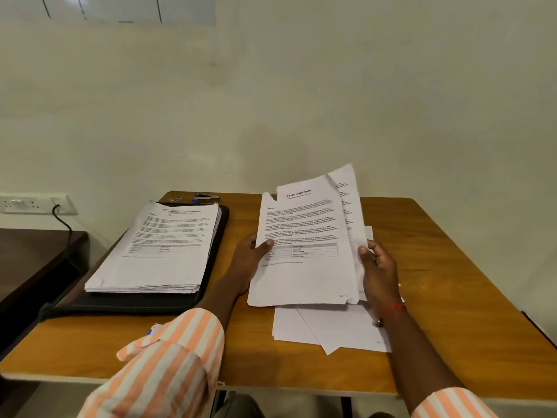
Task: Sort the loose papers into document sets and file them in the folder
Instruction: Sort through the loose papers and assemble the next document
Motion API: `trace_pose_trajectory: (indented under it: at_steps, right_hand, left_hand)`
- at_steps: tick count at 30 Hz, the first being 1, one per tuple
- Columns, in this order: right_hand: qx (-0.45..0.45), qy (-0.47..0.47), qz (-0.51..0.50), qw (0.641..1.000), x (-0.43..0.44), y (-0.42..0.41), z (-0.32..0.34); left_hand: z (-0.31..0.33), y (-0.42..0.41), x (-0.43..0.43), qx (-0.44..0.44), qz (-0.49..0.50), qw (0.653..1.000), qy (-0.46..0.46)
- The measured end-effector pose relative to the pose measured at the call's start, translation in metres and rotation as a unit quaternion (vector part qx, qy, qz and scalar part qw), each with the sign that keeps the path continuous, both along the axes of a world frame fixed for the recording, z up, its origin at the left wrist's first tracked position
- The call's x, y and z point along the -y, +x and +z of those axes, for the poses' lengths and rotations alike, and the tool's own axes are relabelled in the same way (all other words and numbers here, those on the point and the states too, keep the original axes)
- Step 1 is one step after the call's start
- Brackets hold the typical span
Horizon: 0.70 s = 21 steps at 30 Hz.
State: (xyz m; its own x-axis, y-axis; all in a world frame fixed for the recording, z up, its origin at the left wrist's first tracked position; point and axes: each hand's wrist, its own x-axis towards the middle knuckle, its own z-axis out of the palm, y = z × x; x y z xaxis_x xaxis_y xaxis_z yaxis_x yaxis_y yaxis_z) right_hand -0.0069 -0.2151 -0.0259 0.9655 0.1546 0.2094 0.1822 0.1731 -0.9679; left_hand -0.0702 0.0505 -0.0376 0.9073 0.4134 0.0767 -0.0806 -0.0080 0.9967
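Gripping creased printed papers (304,236) — left hand (250,251) pinching one edge; right hand (378,267) the other

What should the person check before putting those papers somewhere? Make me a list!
1. Grip: left hand and right hand both hold the held sheets by their side edges: ok.
2. Held sheets squared up: edges fanned, uneven: not ok.
3. Heading readable: "Sample Health Report" shows: ok.
4. Same set as the stack on the black folder: its heading is blurred: cannot tell.
5. Loose papers on the table all sorted: several lie beneath the held sheets: not ok.
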Motion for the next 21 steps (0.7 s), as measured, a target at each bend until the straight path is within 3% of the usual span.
trace_pose_trajectory:
  at_steps: [7,14,16,19,21]
  right_hand:
    - [0.012,-0.067,0.072,0.995,-0.015,-0.007,0.007]
    - [-0.011,-0.064,0.154,0.986,-0.015,-0.011,0.019]
    - [-0.007,-0.088,0.133,0.987,-0.015,-0.01,0.018]
    - [0.068,-0.21,-0.012,0.975,-0.011,0.001,0.003]
    - [0.141,-0.356,-0.047,0.923,-0.004,0.012,-0.01]
  left_hand:
    - [0.001,-0.001,-0.001,0.001,0.009,1.0,-0.024]
    - [0.004,-0.002,-0.005,-0.006,-0.034,0.998,-0.05]
    - [0.002,-0.003,-0.008,0.01,-0.026,0.996,-0.087]
    - [0.006,-0.007,-0.008,0.053,-0.004,0.991,-0.125]
    - [0.008,-0.008,-0.01,0.061,0.005,0.99,-0.13]
